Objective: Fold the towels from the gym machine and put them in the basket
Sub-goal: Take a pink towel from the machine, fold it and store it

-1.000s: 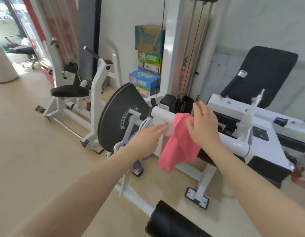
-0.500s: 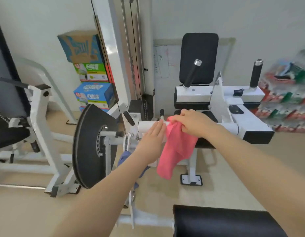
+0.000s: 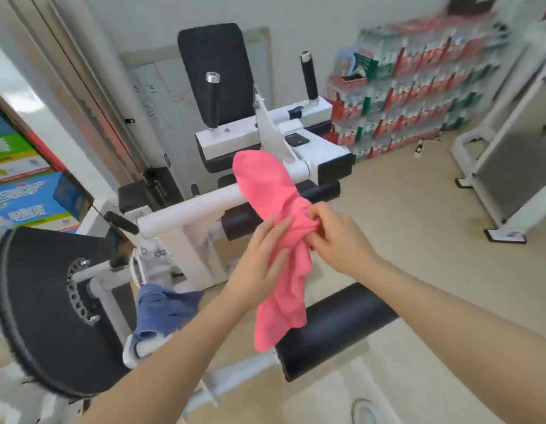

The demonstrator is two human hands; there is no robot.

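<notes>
Two bare forearms enter from the lower edge, no sleeves in view. Left hand (image 3: 259, 264) and right hand (image 3: 339, 240): no gloves, no watch or wristband. Any ring is too blurred to tell.

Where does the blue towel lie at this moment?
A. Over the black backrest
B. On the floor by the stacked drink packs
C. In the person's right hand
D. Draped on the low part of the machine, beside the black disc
D: the blue towel hangs on the machine's low white frame, right of the black disc; both hands handle the pink towel.
</notes>
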